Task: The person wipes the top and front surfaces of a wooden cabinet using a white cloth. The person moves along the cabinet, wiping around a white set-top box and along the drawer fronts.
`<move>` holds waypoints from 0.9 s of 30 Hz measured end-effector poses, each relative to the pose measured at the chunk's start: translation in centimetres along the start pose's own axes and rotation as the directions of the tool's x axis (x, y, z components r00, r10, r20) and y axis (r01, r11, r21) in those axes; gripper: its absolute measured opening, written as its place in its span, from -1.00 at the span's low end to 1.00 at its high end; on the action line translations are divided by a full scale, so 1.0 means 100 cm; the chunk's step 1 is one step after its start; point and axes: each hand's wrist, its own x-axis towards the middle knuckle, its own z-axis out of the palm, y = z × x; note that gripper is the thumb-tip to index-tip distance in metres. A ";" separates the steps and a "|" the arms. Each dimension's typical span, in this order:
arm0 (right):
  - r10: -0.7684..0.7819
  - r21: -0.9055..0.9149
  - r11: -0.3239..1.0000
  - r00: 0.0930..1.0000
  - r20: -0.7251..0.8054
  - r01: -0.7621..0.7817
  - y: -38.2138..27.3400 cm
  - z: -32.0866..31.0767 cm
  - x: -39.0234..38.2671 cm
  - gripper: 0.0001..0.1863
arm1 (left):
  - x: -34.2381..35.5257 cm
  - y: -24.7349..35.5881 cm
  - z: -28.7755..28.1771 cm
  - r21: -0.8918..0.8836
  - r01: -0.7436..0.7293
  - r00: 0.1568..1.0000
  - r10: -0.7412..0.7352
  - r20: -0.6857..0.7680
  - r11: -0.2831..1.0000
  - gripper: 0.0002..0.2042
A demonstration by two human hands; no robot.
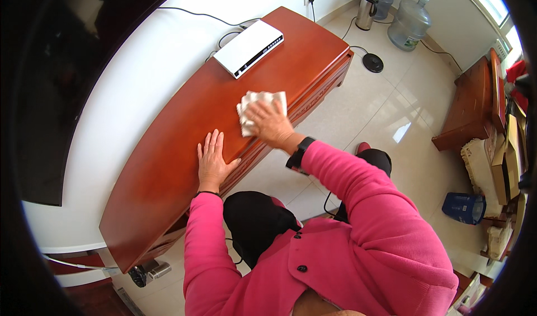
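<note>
A long reddish-brown wooden cabinet stands against the white wall. My right hand presses flat on a crumpled white cloth lying on the cabinet top near its front edge. My left hand rests palm down on the cabinet top, fingers spread, holding nothing. Both arms wear pink sleeves, and a black watch sits on my right wrist.
A white flat set-top box with cables lies at the cabinet's far end. A large dark screen hangs on the wall. On the tiled floor: a steel kettle, water jugs, a low wooden bench, a blue box.
</note>
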 end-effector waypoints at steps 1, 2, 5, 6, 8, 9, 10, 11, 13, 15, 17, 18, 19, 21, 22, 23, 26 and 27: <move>-0.029 0.039 0.999 0.999 -0.017 0.030 -0.016 0.002 -0.003 -0.48 | 0.000 0.000 0.001 -0.008 -0.003 1.000 0.003 -0.001 1.000 -0.03; -0.040 0.090 0.995 0.995 0.094 0.032 -0.032 0.003 -0.003 -0.45 | -0.001 -0.001 0.001 -0.011 -0.002 1.000 0.002 -0.021 1.000 -0.03; -0.095 0.032 0.995 0.986 0.134 0.091 -0.054 0.003 -0.003 -0.44 | -0.004 -0.003 0.003 -0.004 0.010 1.000 -0.010 -0.030 1.000 -0.02; -0.113 0.017 0.994 0.985 0.133 0.111 -0.055 0.002 -0.001 -0.44 | -0.003 -0.004 0.004 -0.017 0.028 0.999 -0.029 -0.024 0.999 -0.01; -0.093 0.040 0.995 0.978 0.186 0.087 -0.056 0.003 0.005 -0.40 | -0.002 -0.005 0.006 -0.017 0.044 0.999 -0.044 -0.010 0.999 0.02; -0.117 0.039 0.993 0.980 0.164 0.112 -0.055 0.004 0.006 -0.40 | -0.002 -0.005 0.007 -0.001 0.060 0.998 -0.060 -0.012 0.998 0.03; -0.126 0.034 0.992 0.975 0.183 0.122 -0.055 0.004 0.008 -0.41 | -0.002 -0.005 0.007 0.014 0.072 0.997 -0.072 0.005 0.997 0.03; -0.139 0.043 0.990 0.976 0.167 0.134 -0.055 0.006 0.010 -0.41 | -0.001 -0.005 0.008 0.030 0.080 0.997 -0.080 0.011 0.996 0.03; -0.148 0.056 0.988 0.975 0.165 0.141 -0.056 0.009 0.016 -0.42 | -0.001 -0.004 0.009 0.039 0.095 0.995 -0.095 0.002 0.995 0.06; -0.151 0.059 0.988 0.980 0.132 0.144 -0.059 0.014 0.024 -0.43 | 0.000 -0.004 0.009 0.043 0.095 0.996 -0.095 -0.001 0.995 0.06; -0.149 0.066 0.988 0.984 0.095 0.143 -0.063 0.020 0.033 -0.42 | 0.000 -0.005 0.009 0.043 0.099 0.995 -0.099 0.001 0.994 0.06; -0.151 0.063 0.987 0.985 0.084 0.146 -0.063 0.023 0.038 -0.42 | 0.000 -0.005 0.009 0.044 0.093 0.996 -0.093 -0.005 0.995 0.06; -0.152 0.063 0.987 0.985 0.086 0.147 -0.062 0.026 0.043 -0.42 | -0.001 -0.005 0.009 0.029 0.096 0.995 -0.096 -0.003 0.995 0.06; -0.144 0.054 0.989 0.984 0.107 0.139 -0.059 0.031 0.058 -0.41 | -0.002 -0.006 0.008 0.015 0.095 0.995 -0.095 0.001 0.995 0.07; -0.144 0.058 0.989 0.983 0.113 0.139 -0.055 0.033 0.068 -0.41 | -0.002 -0.007 0.008 -0.001 0.094 0.996 -0.094 0.003 0.996 0.08; -0.131 0.058 0.991 0.983 0.128 0.124 -0.053 0.035 0.078 -0.41 | -0.002 -0.007 0.007 -0.007 0.097 0.995 -0.097 0.009 0.995 0.08; -0.090 0.040 0.996 0.965 0.245 0.082 -0.048 0.040 0.113 -0.40 | -0.002 -0.007 0.004 -0.015 0.094 0.995 -0.093 0.028 0.995 0.11; -0.081 0.041 0.996 0.964 0.253 0.073 -0.047 0.042 0.124 -0.39 | -0.002 -0.006 0.003 -0.016 0.093 0.995 -0.093 0.032 0.996 0.11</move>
